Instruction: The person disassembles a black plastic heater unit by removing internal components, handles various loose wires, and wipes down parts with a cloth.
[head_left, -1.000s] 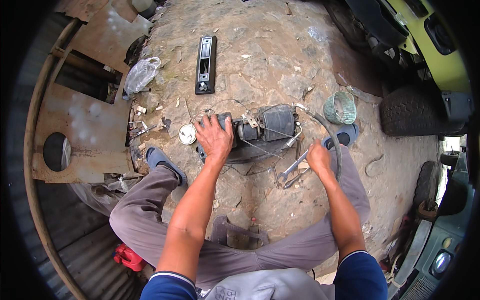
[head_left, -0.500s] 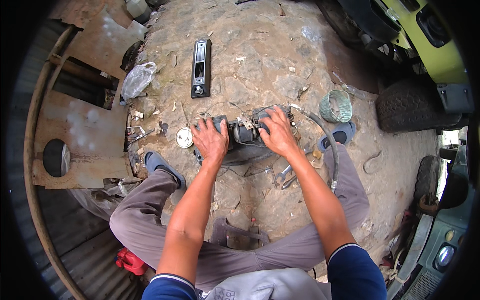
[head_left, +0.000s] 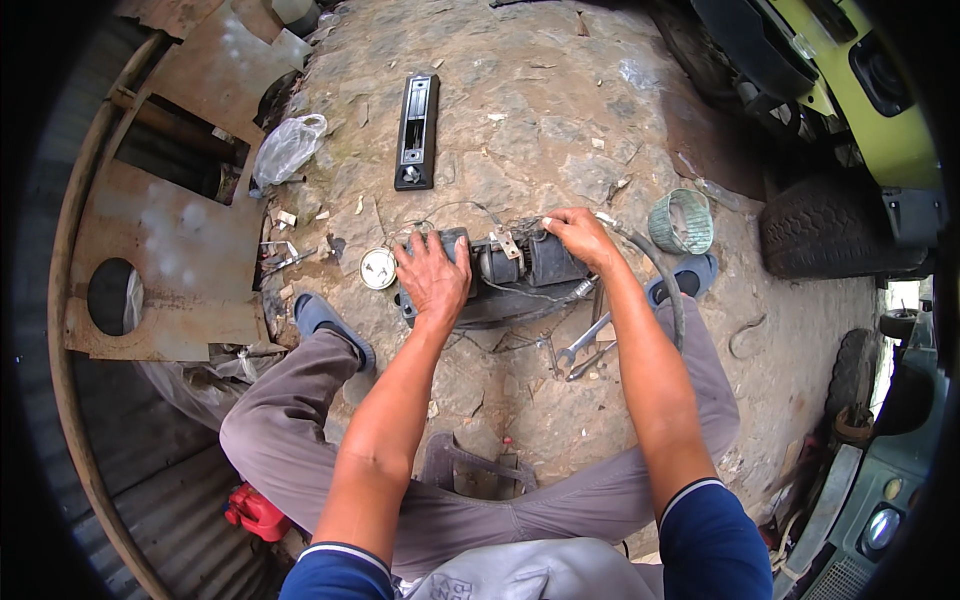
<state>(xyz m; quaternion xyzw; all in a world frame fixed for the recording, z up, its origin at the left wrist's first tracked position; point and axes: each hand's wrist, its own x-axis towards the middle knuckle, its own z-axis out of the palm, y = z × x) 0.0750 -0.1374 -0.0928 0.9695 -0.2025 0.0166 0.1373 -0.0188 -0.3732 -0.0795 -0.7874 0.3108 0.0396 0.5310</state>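
Loosely spread, the left hand point(head_left: 435, 284) lies on the black machine point(head_left: 558, 262), on the stone ground point(head_left: 590, 415) between the feet point(head_left: 322, 316). The right hand point(head_left: 583, 240) curls at its far right edge; whether it pinches anything, I cannot tell. A round tin point(head_left: 378, 268) sits left, a hose point(head_left: 661, 268) and green basket point(head_left: 682, 222) right. The right forearm point(head_left: 655, 395) hides the wrench's point(head_left: 585, 341) far end.

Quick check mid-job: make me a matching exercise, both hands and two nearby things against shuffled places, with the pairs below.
1. bare left hand
2. bare right hand
3. round green basket
4. long black rectangular panel

A. at the right end of the long black machine
B. flat on the brown stone ground, ahead of the left hand
C. on the machine's left end
D. just beyond the blue-grey right shoe

Pairs: 1-C, 2-A, 3-D, 4-B
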